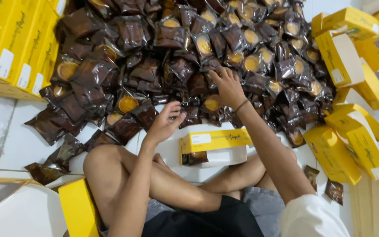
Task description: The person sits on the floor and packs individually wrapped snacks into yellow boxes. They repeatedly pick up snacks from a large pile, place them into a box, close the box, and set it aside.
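A big heap of dark brown wrapped round pastries (176,57) covers the white floor ahead of me. My right hand (227,86) reaches into the heap, fingers spread over the packets near a yellow-faced one (212,103). My left hand (166,121) hovers at the heap's near edge with fingers loosely curled, nothing clearly in it. An open yellow and white box (213,147) lies on its side between my crossed legs, with one brown packet (194,158) inside it.
Stacked yellow boxes (18,48) stand at far left. More yellow boxes (352,101) lie scattered at the right. A yellow box (77,206) and a white lid (20,210) sit at near left. Loose packets (333,191) lie by my right knee.
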